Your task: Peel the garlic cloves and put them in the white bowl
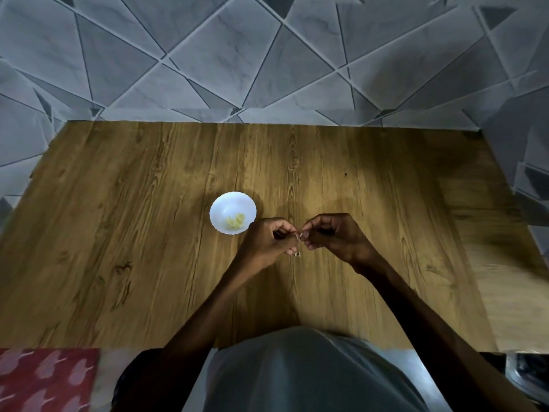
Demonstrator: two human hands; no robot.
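We see a wooden table [118,233] with brown, knotted grain filling the middle of the view. Behind the table's far edge rises a wall of grey marbled tiles [208,55], cut into triangles and slanted shapes by dark lines. The same tiling shows past the table's left and right sides. Toward the table's right end, a paler wooden panel [511,298] adjoins it. Beyond the table's near-left corner lies a red cloth [44,379] with a pink pattern. Light falls brightest on the table's centre; its corners are dim.
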